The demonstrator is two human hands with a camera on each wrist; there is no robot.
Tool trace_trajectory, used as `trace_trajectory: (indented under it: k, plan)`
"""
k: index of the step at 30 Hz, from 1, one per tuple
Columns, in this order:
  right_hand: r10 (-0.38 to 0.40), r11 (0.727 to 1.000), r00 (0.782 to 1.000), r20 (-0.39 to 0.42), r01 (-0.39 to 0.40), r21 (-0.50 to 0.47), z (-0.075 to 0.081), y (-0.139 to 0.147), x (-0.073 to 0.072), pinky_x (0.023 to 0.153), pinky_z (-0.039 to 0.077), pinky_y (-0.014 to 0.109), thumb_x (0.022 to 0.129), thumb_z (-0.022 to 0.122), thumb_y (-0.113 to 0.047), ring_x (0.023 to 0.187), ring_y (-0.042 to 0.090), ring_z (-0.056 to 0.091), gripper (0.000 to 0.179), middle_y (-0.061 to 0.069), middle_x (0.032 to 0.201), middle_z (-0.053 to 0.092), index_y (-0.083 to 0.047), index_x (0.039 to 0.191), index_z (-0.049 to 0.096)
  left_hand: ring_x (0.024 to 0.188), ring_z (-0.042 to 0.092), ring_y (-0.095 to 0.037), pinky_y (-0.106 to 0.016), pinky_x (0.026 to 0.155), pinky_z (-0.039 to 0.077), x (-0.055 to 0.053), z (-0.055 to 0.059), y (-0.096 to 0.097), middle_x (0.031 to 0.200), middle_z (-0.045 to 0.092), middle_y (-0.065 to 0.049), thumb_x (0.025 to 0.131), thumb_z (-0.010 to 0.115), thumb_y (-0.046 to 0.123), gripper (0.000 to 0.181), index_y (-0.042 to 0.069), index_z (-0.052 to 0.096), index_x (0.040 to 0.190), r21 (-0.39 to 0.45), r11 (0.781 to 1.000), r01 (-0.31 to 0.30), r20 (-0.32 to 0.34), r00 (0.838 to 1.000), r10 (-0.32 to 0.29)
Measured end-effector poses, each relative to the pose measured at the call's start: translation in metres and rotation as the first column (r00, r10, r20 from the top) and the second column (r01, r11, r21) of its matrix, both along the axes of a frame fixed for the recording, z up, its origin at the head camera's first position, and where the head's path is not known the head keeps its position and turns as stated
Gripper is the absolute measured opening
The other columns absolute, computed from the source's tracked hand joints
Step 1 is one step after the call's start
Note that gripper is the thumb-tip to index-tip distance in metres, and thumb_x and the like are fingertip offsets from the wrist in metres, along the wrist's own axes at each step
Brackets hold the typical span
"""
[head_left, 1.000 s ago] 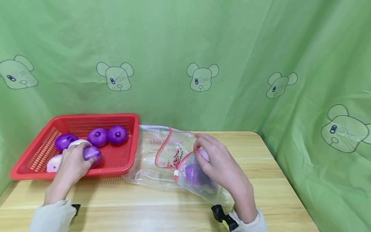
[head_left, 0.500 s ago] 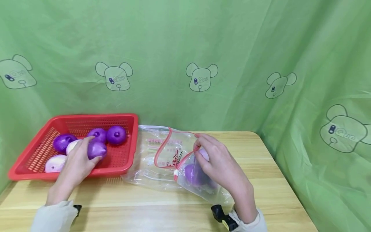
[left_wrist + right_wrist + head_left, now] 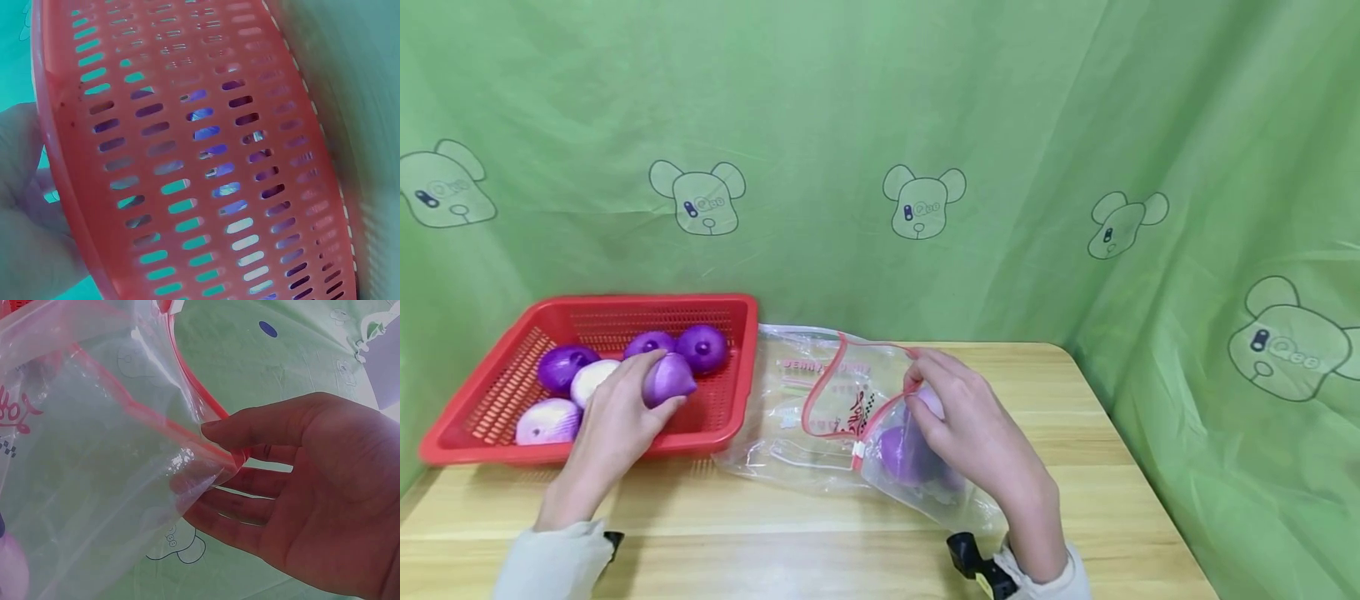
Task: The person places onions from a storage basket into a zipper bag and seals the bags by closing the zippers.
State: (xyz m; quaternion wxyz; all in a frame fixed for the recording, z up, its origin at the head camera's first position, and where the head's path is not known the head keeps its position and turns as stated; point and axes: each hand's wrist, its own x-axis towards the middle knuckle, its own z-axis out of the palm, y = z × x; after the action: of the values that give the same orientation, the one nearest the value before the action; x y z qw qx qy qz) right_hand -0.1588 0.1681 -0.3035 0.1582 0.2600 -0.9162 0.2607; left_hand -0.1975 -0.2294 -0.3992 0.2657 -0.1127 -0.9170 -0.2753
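Note:
My left hand [image 3: 621, 412] grips a purple onion [image 3: 667, 380] over the front of a red basket [image 3: 741, 400]. Beneath and around it in the basket lie several other onions, purple ones [image 3: 702, 348] at the back and pale ones [image 3: 548, 422] at the left. In the left wrist view the basket's slotted wall [image 3: 156, 137] covers most of that hand's work. With thumb and fingers my right hand [image 3: 977, 425] pinches the red zip edge of a clear plastic bag [image 3: 112, 487], whose mouth stands open. Inside the bag a purple onion [image 3: 901, 457] shows through the plastic.
Bag and basket stand side by side on a light wooden table [image 3: 737, 533]. A green curtain [image 3: 820, 250] with bear-head drawings hangs close behind the table and along its right side.
My left hand has lifted the purple onion from among the others and moved it right and a little up. My right hand keeps its hold on the bag's edge, almost still.

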Motion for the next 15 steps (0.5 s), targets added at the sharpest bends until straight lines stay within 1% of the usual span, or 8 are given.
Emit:
trace_trajectory:
  k: [3,8,10,15]
  plan:
    - [0.001,1.0,1.0,-0.002,-0.001,0.002,0.0,0.0,0.0,0.101,0.049,0.045,0.089,0.065,-0.001,0.127,0.03,0.056,0.01,0.011,0.129,0.063,-0.01,0.092,0.063,0.113,0.055,-0.05,-0.067,0.09,0.044,0.0,0.001,0.004,0.127,0.058,-0.026,0.074,0.084,0.001,0.065,-0.001,0.056,0.132,0.022,1.0,0.021,-0.025,0.999,-0.021]
    - [-0.002,1.0,1.0,0.004,0.002,0.006,0.0,0.0,0.0,0.102,0.049,0.045,0.09,0.064,-0.002,0.128,0.03,0.056,0.008,0.011,0.13,0.063,-0.01,0.093,0.064,0.106,0.059,-0.049,-0.065,0.087,0.047,0.0,0.003,0.011,0.12,0.06,-0.028,0.074,0.084,-0.001,0.066,-0.003,0.051,0.132,0.049,0.998,0.047,-0.041,0.998,-0.045]
    - [-0.002,1.0,1.0,0.007,0.002,0.006,0.0,0.0,0.0,0.103,0.048,0.045,0.091,0.064,-0.003,0.128,0.03,0.055,0.007,0.012,0.131,0.063,-0.009,0.093,0.064,0.102,0.061,-0.048,-0.063,0.085,0.049,0.0,0.004,0.013,0.117,0.061,-0.028,0.075,0.084,-0.001,0.065,-0.004,0.051,0.13,0.049,0.997,0.056,-0.052,0.997,-0.053]
    - [0.004,1.0,1.0,0.009,-0.004,0.003,0.0,0.0,-0.001,0.104,0.047,0.046,0.091,0.063,-0.004,0.128,0.03,0.055,0.005,0.012,0.131,0.063,-0.009,0.093,0.065,0.104,0.064,-0.042,-0.057,0.087,0.051,0.002,0.006,0.017,0.12,0.063,-0.024,0.075,0.085,0.001,0.064,-0.002,0.055,0.131,0.022,0.995,0.093,-0.093,0.992,-0.091]
